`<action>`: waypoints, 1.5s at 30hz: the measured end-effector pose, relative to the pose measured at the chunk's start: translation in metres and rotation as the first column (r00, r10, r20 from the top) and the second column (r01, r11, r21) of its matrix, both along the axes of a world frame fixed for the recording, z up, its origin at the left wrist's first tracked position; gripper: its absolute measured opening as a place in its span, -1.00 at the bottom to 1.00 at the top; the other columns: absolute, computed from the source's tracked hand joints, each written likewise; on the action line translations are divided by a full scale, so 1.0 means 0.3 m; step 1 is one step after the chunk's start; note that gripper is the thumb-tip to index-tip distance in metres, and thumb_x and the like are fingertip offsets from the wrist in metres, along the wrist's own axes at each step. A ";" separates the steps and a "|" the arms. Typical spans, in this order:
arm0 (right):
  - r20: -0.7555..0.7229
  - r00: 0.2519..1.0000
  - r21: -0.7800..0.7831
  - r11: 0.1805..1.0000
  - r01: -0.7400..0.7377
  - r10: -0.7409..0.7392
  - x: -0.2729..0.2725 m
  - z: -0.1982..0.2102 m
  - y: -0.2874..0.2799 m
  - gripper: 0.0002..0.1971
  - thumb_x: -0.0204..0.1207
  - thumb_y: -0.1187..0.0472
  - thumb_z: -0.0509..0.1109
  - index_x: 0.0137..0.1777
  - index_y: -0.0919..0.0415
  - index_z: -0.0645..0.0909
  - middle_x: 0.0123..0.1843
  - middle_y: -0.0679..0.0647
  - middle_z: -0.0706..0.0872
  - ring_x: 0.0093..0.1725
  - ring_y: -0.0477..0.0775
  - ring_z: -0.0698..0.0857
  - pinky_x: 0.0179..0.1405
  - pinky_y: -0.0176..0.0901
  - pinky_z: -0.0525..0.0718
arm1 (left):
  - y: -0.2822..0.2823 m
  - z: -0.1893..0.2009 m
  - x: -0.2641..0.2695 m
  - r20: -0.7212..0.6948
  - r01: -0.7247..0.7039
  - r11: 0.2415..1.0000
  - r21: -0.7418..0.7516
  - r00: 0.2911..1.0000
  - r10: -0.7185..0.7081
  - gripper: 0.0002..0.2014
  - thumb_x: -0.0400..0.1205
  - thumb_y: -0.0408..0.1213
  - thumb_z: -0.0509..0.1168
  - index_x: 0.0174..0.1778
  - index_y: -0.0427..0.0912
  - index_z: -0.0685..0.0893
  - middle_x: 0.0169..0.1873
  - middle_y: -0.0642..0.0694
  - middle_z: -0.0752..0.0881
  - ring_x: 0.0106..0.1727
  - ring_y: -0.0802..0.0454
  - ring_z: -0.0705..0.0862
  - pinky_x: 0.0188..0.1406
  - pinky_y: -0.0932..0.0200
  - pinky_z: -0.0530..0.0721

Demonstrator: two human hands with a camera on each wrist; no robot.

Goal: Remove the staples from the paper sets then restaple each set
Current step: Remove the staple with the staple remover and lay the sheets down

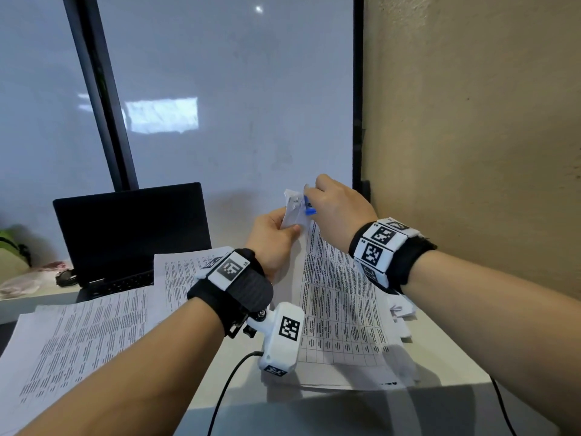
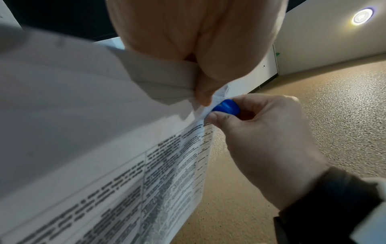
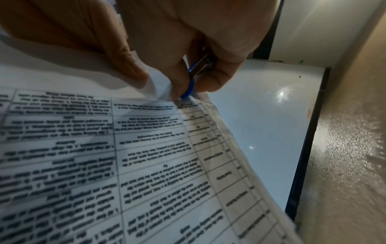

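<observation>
Staple seems not out yet: my left hand (image 1: 273,237) pinches the paper set (image 1: 333,291) corner, my right hand (image 1: 338,209) squeezes the blue staple remover (image 2: 226,107) there; restapling remains.

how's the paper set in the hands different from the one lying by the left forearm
The held paper set is lifted at its top corner, pinched by the left hand, with the right hand working a blue staple remover there. The left paper set lies flat on the desk, untouched. The held one shows ruled tables; the left shows plain columns. Both are printed white sheets.
</observation>
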State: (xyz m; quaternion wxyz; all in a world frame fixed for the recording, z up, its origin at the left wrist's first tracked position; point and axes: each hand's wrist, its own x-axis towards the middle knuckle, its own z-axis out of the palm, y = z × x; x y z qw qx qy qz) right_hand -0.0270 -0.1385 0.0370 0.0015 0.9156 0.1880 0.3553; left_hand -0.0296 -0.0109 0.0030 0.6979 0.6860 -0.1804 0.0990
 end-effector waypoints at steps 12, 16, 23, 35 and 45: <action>-0.121 0.990 0.248 0.968 -0.045 0.077 0.030 -0.043 0.017 -0.78 0.52 0.31 0.36 0.16 0.23 0.59 0.09 0.12 0.49 -0.04 0.23 0.64 -0.12 -0.07 0.53 | 0.000 -0.017 0.032 -0.038 -0.033 0.999 -0.024 0.999 0.032 -0.81 0.68 -0.60 0.18 0.06 -0.46 0.70 -0.10 -0.38 0.76 -0.15 -0.10 0.72 0.02 -0.03 0.72; -0.135 0.973 0.460 0.882 -0.107 0.188 0.050 -0.061 0.012 -0.81 0.54 0.32 0.39 0.14 0.23 0.63 0.05 0.05 0.52 -0.01 0.11 0.57 0.00 -0.17 0.48 | 0.013 -0.027 0.048 -0.055 -0.045 0.998 -0.038 0.998 0.043 -0.79 0.63 -0.64 0.18 0.03 -0.48 0.72 0.00 -0.49 0.74 -0.03 -0.22 0.70 0.21 -0.30 0.63; -0.204 0.933 0.730 0.681 -0.058 0.298 0.073 -0.101 -0.002 -0.88 0.57 0.29 0.40 0.07 0.22 0.68 -0.13 0.05 0.60 -0.17 0.04 0.56 -0.12 -0.23 0.47 | 0.016 -0.054 0.048 -0.093 -0.080 0.996 -0.031 0.993 0.077 -0.77 0.63 -0.65 0.18 0.11 -0.50 0.68 0.00 -0.43 0.72 -0.03 -0.19 0.68 0.16 -0.17 0.66; -0.331 0.816 0.922 0.346 0.173 0.474 0.141 -0.285 -0.140 -0.87 0.63 0.33 0.32 -0.14 0.20 0.63 -0.41 0.23 0.53 -0.52 0.06 0.49 -0.36 -0.07 0.61 | -0.015 -0.196 0.127 -0.247 -0.058 0.996 0.070 0.966 0.074 -0.90 0.54 -0.45 0.31 -0.18 -0.30 0.74 0.02 -0.45 0.76 0.12 -0.42 0.72 0.25 -0.39 0.61; -0.800 0.570 0.281 0.722 0.632 -0.187 0.064 -0.410 -0.564 -0.81 0.53 0.19 0.42 -0.22 0.32 0.60 -0.35 0.22 0.60 -0.35 0.17 0.59 -0.41 -0.07 0.55 | -0.149 -0.230 0.159 -0.054 -0.159 0.789 0.593 0.970 0.237 -0.79 0.69 -0.38 0.16 -0.23 -0.37 0.55 -0.46 -0.14 0.47 -0.49 0.04 0.41 -0.69 0.37 0.34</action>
